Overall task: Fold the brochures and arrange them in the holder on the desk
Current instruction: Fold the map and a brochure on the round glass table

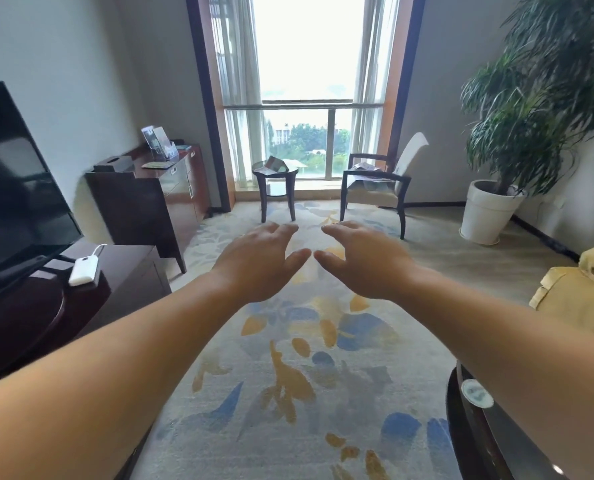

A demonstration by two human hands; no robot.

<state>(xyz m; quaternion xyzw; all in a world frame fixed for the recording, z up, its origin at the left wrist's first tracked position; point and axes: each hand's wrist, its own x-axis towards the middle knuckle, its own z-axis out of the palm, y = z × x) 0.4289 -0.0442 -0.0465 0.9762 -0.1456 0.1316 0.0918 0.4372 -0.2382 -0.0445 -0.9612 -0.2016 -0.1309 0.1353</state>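
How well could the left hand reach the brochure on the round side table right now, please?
Probably not yet: the left hand hovers open over the carpet, and the brochure lies on the round side table across the room. The floor between looks free, so walking over should do.

It was a hotel room, with a TV (14, 188), a chair (382, 181), a small table (275, 178) and a big window (306, 84).

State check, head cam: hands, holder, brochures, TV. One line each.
left hand: open, empty, in the air
right hand: open, empty, in the air
holder: upright on the desk, brochures standing in it
table brochure: partly unfolded, on the side table
chair brochures: spread open on the armchair seat
TV: screen dark
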